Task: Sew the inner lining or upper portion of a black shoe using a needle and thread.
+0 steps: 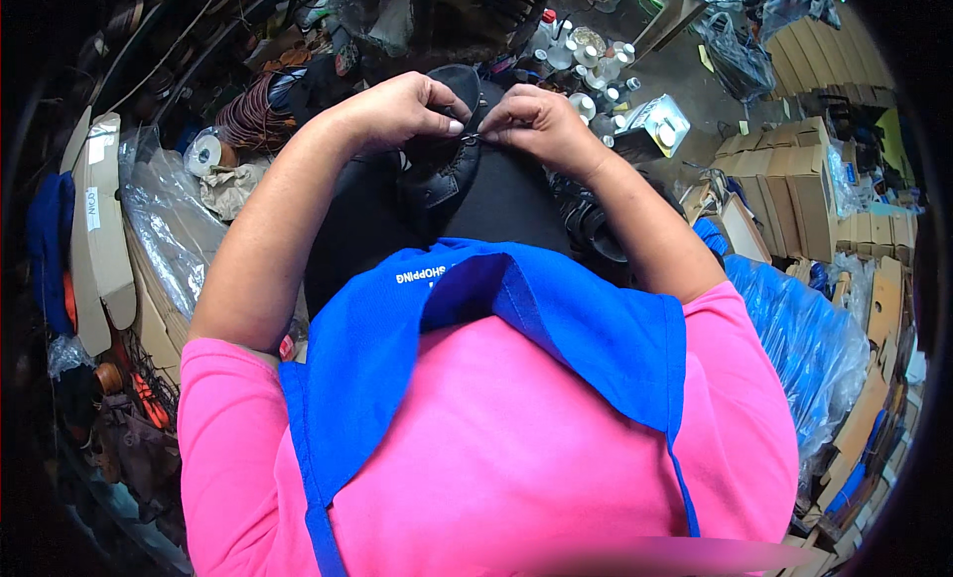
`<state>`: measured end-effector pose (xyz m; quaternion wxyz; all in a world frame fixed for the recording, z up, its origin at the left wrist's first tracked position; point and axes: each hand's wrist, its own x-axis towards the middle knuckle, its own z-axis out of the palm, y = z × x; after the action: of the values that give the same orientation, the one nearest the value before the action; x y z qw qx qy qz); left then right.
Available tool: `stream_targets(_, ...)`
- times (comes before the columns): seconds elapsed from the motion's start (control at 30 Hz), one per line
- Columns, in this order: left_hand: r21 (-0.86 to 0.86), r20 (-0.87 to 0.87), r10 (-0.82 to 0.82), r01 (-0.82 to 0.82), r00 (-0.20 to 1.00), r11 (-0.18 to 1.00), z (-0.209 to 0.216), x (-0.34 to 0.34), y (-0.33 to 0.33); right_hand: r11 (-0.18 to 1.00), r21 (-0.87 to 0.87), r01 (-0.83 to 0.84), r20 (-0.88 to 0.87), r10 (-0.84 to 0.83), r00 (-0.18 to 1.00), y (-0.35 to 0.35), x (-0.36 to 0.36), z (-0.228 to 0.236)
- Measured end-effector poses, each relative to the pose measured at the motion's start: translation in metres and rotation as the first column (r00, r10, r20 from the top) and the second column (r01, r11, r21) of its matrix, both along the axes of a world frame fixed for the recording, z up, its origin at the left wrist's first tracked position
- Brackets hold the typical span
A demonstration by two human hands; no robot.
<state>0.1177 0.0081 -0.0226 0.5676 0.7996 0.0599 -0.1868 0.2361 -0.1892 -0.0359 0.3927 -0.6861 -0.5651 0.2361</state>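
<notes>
A black leather piece point(429, 185) that looks like a shoe, with a rounded end and a line of stitching, lies over my dark-clothed lap. My left hand point(402, 111) is at its upper left, thumb and fingers pinched together at its edge. From the other side my right hand point(541, 130) pinches close to the same spot, its fingertips nearly meeting the left ones. Something small and shiny shows between the fingertips, too small to name. Both hands partly cover the piece. A blue apron point(362, 344) hangs below my forearms.
White-capped bottles point(586, 56) and a square jug point(655, 121) stand beyond my right hand. Cardboard boxes point(784, 185) are stacked at the right, above a blue plastic-wrapped bundle point(794, 329). At the left are coiled brown cord point(253, 111), a white roll point(206, 152) and clear plastic sheeting point(169, 225).
</notes>
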Motion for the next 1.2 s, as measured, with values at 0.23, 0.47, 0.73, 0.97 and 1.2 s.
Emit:
stream_targets(0.23, 0.076, 0.000, -0.157, 0.156, 0.988, 0.985, 0.004, -0.004, 0.004, 0.996, 0.080, 0.037, 0.263, -0.057, 0.963, -0.011, -0.021, 0.011)
stream_targets(0.47, 0.175, 0.041, -0.274, 0.263, 0.961, 0.949, 0.007, 0.004, 0.007, 0.956, -0.283, -0.081, 0.763, 0.276, 0.585, 0.006, -0.039, 0.050)
stream_targets(0.73, 0.542, 0.594, 0.060, -0.454, 0.802, 0.708, -0.003, -0.015, -0.011, 0.965, -0.261, 0.020, 0.339, 0.073, 0.938, 0.024, -0.019, 0.023)
stream_targets(0.97, 0.404, 0.172, 0.146, -0.205, 0.974, 0.892, 0.013, -0.109, 0.003, 0.946, -0.314, 0.077, -0.246, -0.160, 0.956, -0.012, 0.000, 0.013)
stream_targets(1.2, 0.517, 0.150, 0.274, -0.312, 0.950, 0.797, 0.037, -0.136, 0.043, 0.982, -0.006, 0.187, 0.163, -0.184, 0.969, -0.015, 0.003, -0.018)
